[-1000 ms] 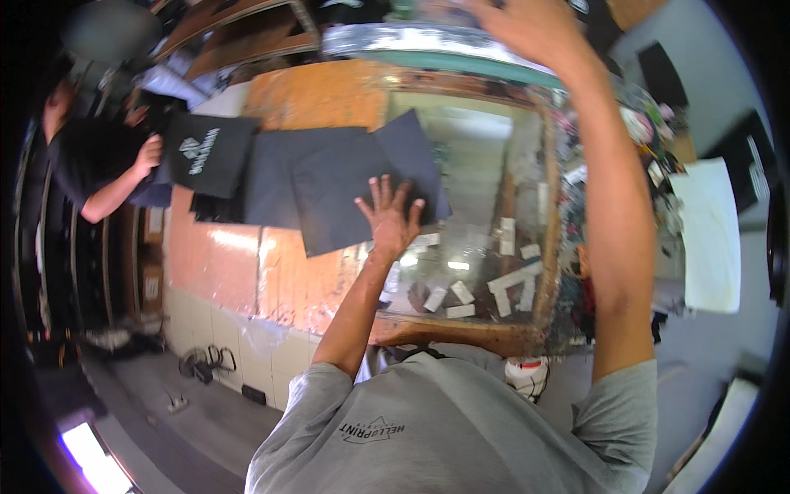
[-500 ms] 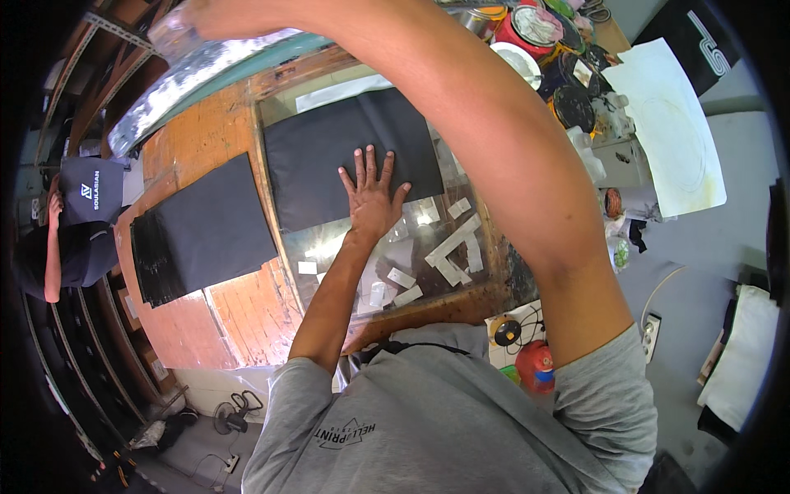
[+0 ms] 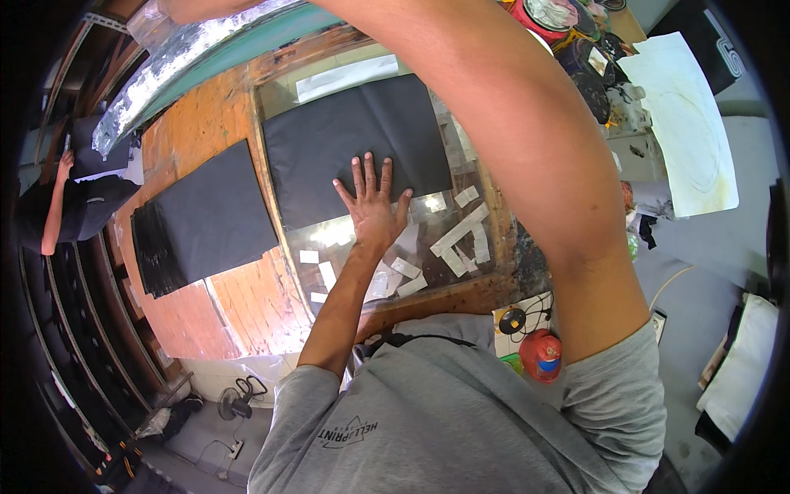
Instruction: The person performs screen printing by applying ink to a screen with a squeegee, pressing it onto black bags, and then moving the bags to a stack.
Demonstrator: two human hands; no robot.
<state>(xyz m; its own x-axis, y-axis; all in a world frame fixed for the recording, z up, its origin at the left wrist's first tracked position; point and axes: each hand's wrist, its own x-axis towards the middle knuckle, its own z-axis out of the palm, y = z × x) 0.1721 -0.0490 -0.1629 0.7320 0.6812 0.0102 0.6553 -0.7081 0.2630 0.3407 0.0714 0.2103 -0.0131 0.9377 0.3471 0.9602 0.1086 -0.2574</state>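
My left hand (image 3: 374,206) lies flat with fingers spread on the near part of a black sheet of material (image 3: 346,140). The sheet rests on a glass panel (image 3: 337,239) set in a wooden table frame. My right arm (image 3: 510,107) reaches across the top of the view to the far left. There my right hand (image 3: 156,23) is smeared and partly cut off, close to the end of a raised frame (image 3: 177,70) with a shiny, silvery and teal surface. What its fingers do is hidden. Left of the glass, a stack of black sheets (image 3: 206,218) lies on the wooden tabletop (image 3: 239,305).
Pale tape pieces (image 3: 461,230) stick to the glass, and a white strip (image 3: 346,78) lies beyond the black sheet. Paint containers (image 3: 584,74) crowd the far right. Another person's arm (image 3: 56,202) shows at the left by dark shelving (image 3: 74,329). A red container (image 3: 541,356) stands below the table's edge.
My right arm has shifted up and farther out, its hand nearer the top-left rim. The raised frame appears a little higher. My left hand stays flat on the black sheet. The other person has moved.
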